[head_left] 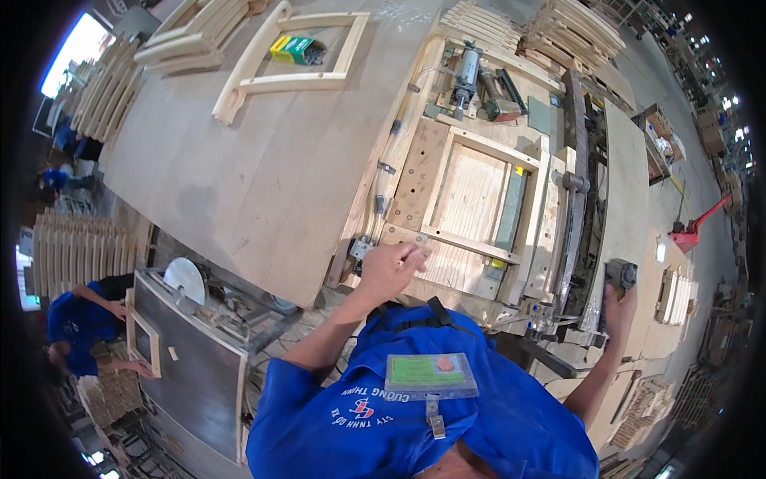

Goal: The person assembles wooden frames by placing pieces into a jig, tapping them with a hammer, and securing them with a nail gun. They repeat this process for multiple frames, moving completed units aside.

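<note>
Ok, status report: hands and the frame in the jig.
Left hand closed on near rail of wooden frame in clamping jig. Right hand gripping dark control box at jig's right. Nothing blocking the frame.

- A woodworking factory floor, built around a wide plywood desk [263,160].
- Right of the desk sits a clamping jig [479,199] holding a wooden frame.
- On the desk's far end lies another frame [291,56]; beyond it, stacks of slats [574,28].
- Left of the desk, more stacked parts [80,251], a saw blade [185,279] and a worker in blue [76,331].
</note>
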Motion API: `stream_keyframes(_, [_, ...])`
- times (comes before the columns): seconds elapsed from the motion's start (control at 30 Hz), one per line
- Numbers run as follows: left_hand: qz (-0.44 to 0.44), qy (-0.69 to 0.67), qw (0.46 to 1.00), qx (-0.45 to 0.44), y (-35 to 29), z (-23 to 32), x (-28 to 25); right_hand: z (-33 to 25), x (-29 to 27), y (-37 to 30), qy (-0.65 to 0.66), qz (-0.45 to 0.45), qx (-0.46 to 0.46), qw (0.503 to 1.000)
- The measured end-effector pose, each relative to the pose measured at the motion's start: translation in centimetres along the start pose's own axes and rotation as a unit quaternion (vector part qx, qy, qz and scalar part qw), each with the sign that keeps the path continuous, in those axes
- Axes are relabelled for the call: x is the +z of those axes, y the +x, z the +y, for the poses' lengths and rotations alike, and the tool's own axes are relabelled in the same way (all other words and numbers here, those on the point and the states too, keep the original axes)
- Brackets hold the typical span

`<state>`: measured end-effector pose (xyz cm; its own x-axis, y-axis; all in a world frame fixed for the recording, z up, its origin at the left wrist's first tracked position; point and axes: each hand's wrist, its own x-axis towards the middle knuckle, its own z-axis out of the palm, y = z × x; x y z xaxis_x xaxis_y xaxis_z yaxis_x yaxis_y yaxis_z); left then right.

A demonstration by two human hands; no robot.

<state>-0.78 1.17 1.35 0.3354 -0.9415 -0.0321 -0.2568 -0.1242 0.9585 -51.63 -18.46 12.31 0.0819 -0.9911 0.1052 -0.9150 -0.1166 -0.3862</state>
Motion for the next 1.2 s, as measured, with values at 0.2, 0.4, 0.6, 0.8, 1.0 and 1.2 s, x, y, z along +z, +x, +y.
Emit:
stream_keyframes(0.2, [-0.028,0.255,0.964,0.068,0.0,3.8,1.5,8.6,1.9,1.0,-0.192,0.073,0.168,0.964])
stream_keyframes(0.4, [-0.132,0.34,0.912,0.189,2.5,6.9,6.8,13.3,2.4,1.0,-0.184,0.155,0.041,0.97])
stream_keyframes(0.6, [-0.206,0.395,0.865,0.233,5.5,3.0,14.8,4.1,6.3,-5.2,0.069,0.158,-0.062,0.983])
stream_keyframes(0.8, [-0.281,0.431,0.839,0.177,9.2,1.7,17.8,-2.7,8.7,-16.6,0.439,-0.066,0.074,0.893])
stream_keyframes(1.0, [-0.349,0.448,0.81,0.148,10.8,1.7,18.2,-3.1,9.2,-16.4,0.486,-0.031,0.097,0.868])
stream_keyframes(1.2, [-0.403,0.398,0.804,0.182,12.4,0.6,17.8,-2.4,9.2,-15.8,0.479,-0.004,0.115,0.87])
